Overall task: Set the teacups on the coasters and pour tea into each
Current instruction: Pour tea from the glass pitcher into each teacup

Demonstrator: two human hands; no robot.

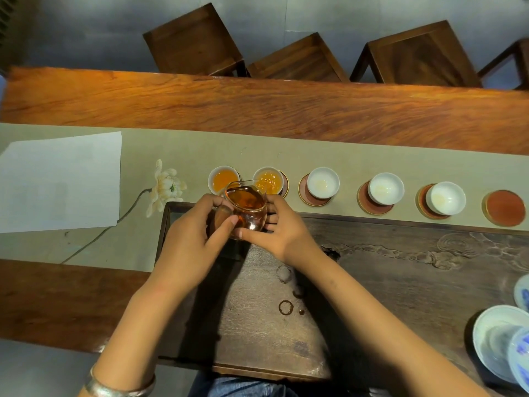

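Both hands hold a glass pitcher (246, 210) of amber tea, tilted toward the cups. My left hand (191, 239) grips its left side with thumb and fingers; my right hand (279, 227) cups its right side. Along the runner stand white teacups on red coasters. The leftmost cup (223, 179) and the second cup (268, 180) hold orange tea. Three more cups (323, 181), (386, 188), (445, 198) look almost empty. The far-right coaster (504, 207) is bare.
A dark carved tea tray (400, 270) lies under my arms, with wet rings on it. Blue-and-white porcelain bowls (498, 339) sit at the lower right. White paper (60, 181) and a painted flower (166, 186) lie on the left of the runner. Wooden stools (300, 58) stand beyond the table.
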